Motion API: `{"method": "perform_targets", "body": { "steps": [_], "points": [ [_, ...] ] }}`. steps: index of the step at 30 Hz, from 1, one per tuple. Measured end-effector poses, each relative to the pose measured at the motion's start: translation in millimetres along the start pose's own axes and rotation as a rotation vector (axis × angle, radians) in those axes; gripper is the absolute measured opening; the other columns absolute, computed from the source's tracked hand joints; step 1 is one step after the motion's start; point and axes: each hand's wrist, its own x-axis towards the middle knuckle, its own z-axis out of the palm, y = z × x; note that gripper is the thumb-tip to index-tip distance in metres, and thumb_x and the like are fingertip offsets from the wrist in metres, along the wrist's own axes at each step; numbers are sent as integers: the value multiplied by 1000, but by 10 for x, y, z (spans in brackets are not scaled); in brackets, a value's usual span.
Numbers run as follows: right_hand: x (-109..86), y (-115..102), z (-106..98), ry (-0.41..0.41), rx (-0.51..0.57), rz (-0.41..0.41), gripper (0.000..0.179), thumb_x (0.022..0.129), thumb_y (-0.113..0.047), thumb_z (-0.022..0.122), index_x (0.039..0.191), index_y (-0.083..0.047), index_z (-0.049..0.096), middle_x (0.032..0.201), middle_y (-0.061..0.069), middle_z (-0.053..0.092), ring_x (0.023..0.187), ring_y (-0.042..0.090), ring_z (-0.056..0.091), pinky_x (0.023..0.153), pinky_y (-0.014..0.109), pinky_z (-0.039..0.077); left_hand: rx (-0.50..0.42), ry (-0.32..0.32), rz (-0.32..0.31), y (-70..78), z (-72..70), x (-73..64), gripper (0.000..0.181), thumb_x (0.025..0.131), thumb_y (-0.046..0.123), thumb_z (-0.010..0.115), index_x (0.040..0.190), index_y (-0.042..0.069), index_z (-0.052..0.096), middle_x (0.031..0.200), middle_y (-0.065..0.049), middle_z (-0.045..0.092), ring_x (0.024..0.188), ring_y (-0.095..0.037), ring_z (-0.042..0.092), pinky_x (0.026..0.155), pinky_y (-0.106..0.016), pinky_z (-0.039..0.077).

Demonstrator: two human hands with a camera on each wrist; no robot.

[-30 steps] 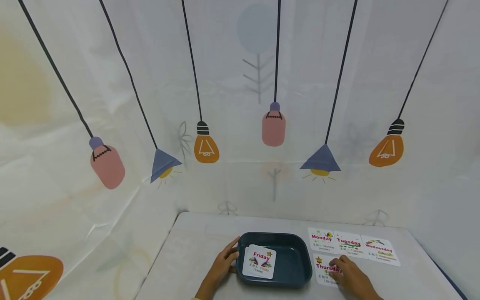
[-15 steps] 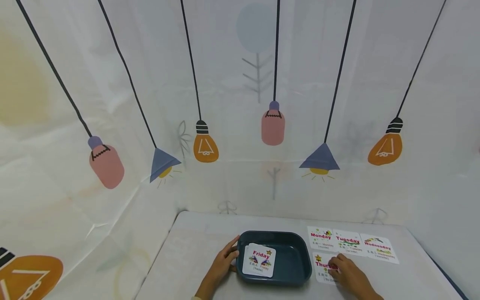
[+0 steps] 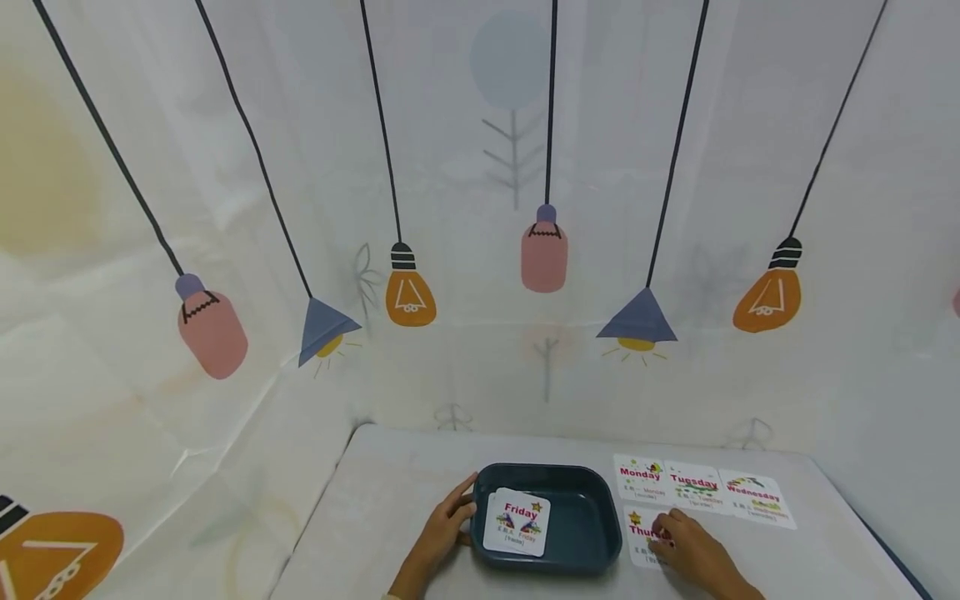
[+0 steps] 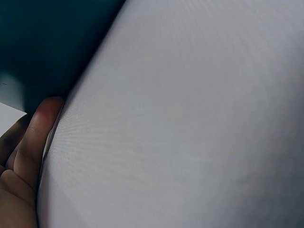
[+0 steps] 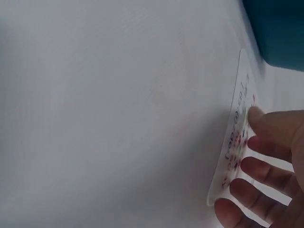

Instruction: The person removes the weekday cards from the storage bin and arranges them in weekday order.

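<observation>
My left hand [image 3: 444, 527] rests against the left side of a dark teal tray [image 3: 588, 521], its fingers along the outer wall. In the left wrist view a fingertip [image 4: 47, 107] touches the tray's wall. A Friday card [image 3: 517, 523] lies in the left part of the tray, on top of at least one other card. My right hand [image 3: 693, 546] is over the Thursday card [image 3: 637, 546] on the table, covering its right part. The right wrist view shows the spread fingertips right at that card [image 5: 232, 137].
Cards for Monday [image 3: 639, 481], Tuesday [image 3: 693, 487] and Wednesday [image 3: 756, 498] lie in a row behind the Thursday card, right of the tray. The white table [image 3: 405, 467] backs onto a cloth wall [image 3: 465, 375] printed with lamps.
My right hand has shifted slightly left over the Thursday card, covering more of its word. The left hand and the tray stay where they were.
</observation>
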Motion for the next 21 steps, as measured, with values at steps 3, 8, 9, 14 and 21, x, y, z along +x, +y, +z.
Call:
{"method": "perform_targets", "body": {
  "steps": [3,8,9,14,21],
  "points": [
    [20,-33,-19,25,5,-8,15,77,-25,73,84,-16,64,73,-5,50,67,11,45,65,31,47,7,5,13,10,-6,10,49,94,30,52,140,35,39,139,-24,43,109,-28,56,62,-39,57],
    [55,-115,-57,35,36,-11,9,81,-22,69,83,-14,65,72,-5,53,66,9,47,61,27,44,7,9,-6,-9,-7,-6,48,94,30,52,140,36,39,139,-23,43,109,-27,55,61,-39,56],
    [67,-138,-70,37,32,-21,9,82,-22,68,84,-14,64,73,-5,54,66,9,47,60,27,44,1,5,-8,-14,-6,-11,49,94,29,52,140,35,39,139,-24,43,109,-28,55,61,-39,56],
    [155,-324,-167,98,35,-98,6,82,-24,68,83,-20,64,76,-10,57,70,4,50,62,26,45,-14,-4,-24,-15,-7,-23,49,94,30,51,141,35,38,140,-23,41,110,-27,55,62,-39,56],
    [326,-720,-305,234,39,-244,9,85,-30,66,86,-21,66,77,-17,55,69,-2,49,59,20,43,-4,-9,-19,39,-35,-3,48,95,28,51,141,35,39,141,-23,41,112,-29,53,63,-40,56]
  ]
}}
